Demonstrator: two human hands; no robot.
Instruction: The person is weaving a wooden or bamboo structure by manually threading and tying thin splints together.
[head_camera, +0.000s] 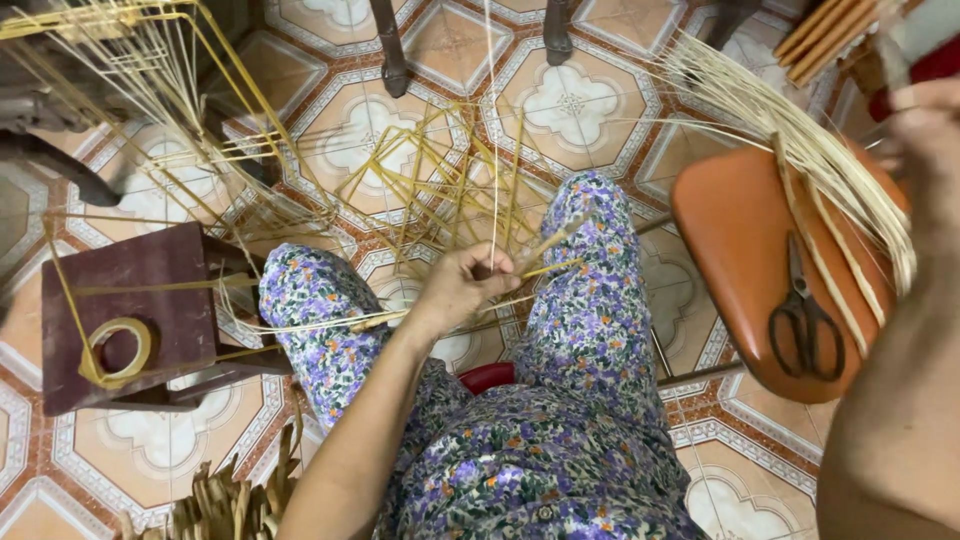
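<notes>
Maroon wood makes up the small stool (150, 300) at the left, standing on the patterned tile floor (570, 105); a roll of yellowish tape (118, 350) lies near its front edge, and yellow strips cross its top. Dry leaf scraps (225, 500) pile on the floor just below it. Between the stool and the person's flowered trousers (590, 300) only a narrow strip of floor is free. Over the gap between the knees, the left hand (462, 285) is closed, pinching a thin pale cane strip (492, 120) that rises straight up. Beyond it a loose tangle of yellow cane strips (440, 190) sprawls across the floor, reaching toward dark furniture legs (392, 50) at the far edge. At the right an orange seat (745, 260) carries black scissors (803, 320) near its front edge and a bundle of pale strips (840, 170) along its right side. The right hand (925, 130) is blurred at the far right, touching that bundle; I cannot tell its grip.
</notes>
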